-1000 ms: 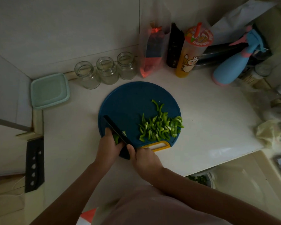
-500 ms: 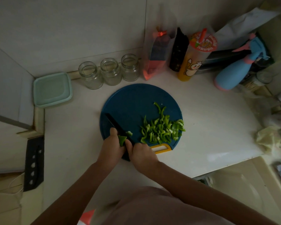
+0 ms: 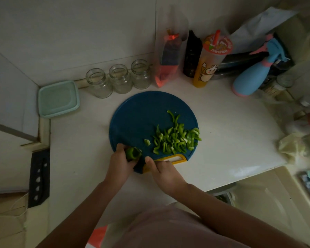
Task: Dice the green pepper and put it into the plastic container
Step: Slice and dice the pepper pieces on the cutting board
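A round blue cutting board [image 3: 140,111] lies on the white counter. A pile of cut green pepper strips [image 3: 175,138] covers its right half, with one small bit [image 3: 147,141] lying apart to the left. My left hand [image 3: 119,162] is closed on the uncut pepper piece [image 3: 132,153] at the board's near left edge. My right hand [image 3: 162,170] sits just right of it, by the board's yellow handle [image 3: 175,158], gripping a dark knife [image 3: 139,163] that is mostly hidden between the hands. The teal plastic container [image 3: 58,99], lid on, stands at the far left.
Three glass jars [image 3: 120,77] line the wall behind the board. A bag, a dark bottle, an orange drink cup [image 3: 208,65] and a blue spray bottle [image 3: 252,77] crowd the back right. A knife block [image 3: 38,178] sits left. The counter's edge runs near right.
The knife blade, which lay across the board's left side, has dropped out of sight between my hands. My left hand has turned the pepper piece up. A small cut bit lies left of the pile.
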A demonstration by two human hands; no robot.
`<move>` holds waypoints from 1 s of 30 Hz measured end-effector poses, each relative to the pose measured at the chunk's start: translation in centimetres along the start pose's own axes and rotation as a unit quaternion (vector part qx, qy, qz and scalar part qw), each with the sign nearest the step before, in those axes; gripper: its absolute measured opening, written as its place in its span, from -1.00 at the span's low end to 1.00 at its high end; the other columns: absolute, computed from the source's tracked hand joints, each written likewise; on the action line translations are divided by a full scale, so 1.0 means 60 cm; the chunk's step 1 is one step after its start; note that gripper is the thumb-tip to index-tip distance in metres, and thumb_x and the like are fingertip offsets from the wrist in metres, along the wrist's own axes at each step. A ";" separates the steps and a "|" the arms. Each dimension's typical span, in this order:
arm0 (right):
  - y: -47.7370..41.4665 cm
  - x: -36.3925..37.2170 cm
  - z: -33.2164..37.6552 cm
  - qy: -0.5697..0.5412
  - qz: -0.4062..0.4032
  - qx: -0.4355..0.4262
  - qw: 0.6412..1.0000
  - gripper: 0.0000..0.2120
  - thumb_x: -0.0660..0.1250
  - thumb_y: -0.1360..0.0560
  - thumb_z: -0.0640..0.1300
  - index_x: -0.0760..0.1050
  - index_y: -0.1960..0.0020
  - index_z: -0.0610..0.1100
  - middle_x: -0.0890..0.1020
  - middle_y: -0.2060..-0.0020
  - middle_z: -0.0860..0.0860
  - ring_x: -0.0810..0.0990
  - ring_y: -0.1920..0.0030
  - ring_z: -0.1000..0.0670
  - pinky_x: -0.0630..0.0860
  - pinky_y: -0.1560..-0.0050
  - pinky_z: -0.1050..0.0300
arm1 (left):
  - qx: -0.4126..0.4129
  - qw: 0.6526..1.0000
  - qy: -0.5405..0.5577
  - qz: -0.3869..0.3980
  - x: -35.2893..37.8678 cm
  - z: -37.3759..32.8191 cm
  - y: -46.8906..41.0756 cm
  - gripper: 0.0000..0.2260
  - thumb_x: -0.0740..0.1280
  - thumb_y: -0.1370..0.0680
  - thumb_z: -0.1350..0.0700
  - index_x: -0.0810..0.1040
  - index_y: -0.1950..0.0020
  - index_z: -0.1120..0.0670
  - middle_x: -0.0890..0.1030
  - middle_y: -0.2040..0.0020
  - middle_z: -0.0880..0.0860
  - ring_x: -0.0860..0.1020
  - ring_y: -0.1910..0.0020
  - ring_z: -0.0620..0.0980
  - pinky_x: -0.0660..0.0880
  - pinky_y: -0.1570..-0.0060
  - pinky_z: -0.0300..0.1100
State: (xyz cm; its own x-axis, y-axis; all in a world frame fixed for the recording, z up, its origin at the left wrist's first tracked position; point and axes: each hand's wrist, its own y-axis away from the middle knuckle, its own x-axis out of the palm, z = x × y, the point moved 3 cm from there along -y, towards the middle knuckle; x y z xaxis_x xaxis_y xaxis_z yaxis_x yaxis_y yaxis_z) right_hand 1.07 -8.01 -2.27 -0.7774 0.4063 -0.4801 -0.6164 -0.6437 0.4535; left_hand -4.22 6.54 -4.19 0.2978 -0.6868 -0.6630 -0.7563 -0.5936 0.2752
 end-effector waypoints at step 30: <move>0.014 0.025 -0.033 0.017 -0.018 0.041 0.999 -0.51 0.00 -0.58 0.24 0.29 0.39 -0.03 0.59 0.24 -0.22 0.58 0.14 -0.21 0.45 0.16 -0.04 | 0.017 0.999 -0.038 0.017 -0.009 -0.025 0.000 -0.48 0.53 -0.34 0.12 0.38 -0.17 0.22 0.61 -0.05 0.16 0.57 -0.04 0.17 0.38 0.15 -0.23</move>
State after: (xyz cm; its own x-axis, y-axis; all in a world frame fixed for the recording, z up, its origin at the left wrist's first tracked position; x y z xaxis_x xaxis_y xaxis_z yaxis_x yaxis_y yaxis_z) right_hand -0.34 -9.21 -4.07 -0.7509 0.4049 -0.5218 -0.6530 -0.5738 0.4944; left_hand -3.52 6.27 -2.82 0.2274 -0.6717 -0.7050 -0.7849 -0.5549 0.2756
